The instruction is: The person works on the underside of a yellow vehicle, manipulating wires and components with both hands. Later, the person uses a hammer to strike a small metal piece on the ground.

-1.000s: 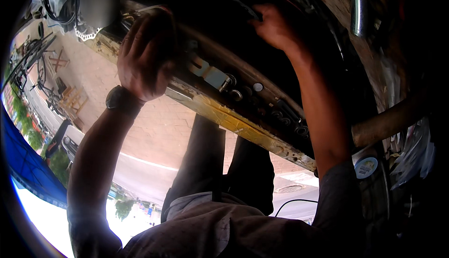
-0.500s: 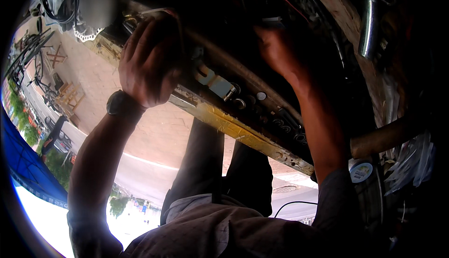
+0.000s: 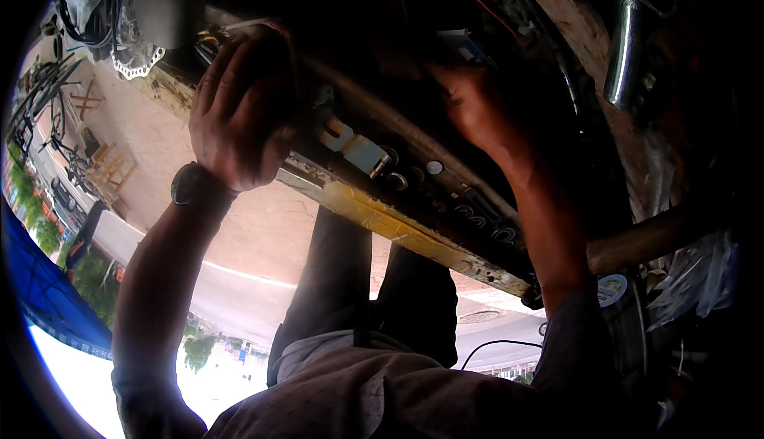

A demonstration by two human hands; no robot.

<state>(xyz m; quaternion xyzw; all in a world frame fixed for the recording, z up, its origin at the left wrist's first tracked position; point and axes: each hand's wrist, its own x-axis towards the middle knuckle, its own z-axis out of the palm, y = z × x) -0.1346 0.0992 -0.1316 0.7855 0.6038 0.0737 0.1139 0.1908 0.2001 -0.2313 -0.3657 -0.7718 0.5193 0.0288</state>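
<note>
We look out on pinkish brick paving (image 3: 163,132) in daylight, where a wooden stand (image 3: 113,170) sits at the left. Farther off we see a grey road (image 3: 251,302), green trees (image 3: 99,281) and a blue canopy (image 3: 56,288); shadow darkens our right side.

Tray rim (image 3: 382,221): yellow coating, rough, chipped. Bracket (image 3: 364,155): smooth pale metal, dull sheen. Tube (image 3: 622,61): glossy, chrome-like metal. Bags (image 3: 699,278): shiny wrinkled clear plastic. Brake disc (image 3: 127,71): bright metal. Shirt (image 3: 318,391): matt cloth.
</note>
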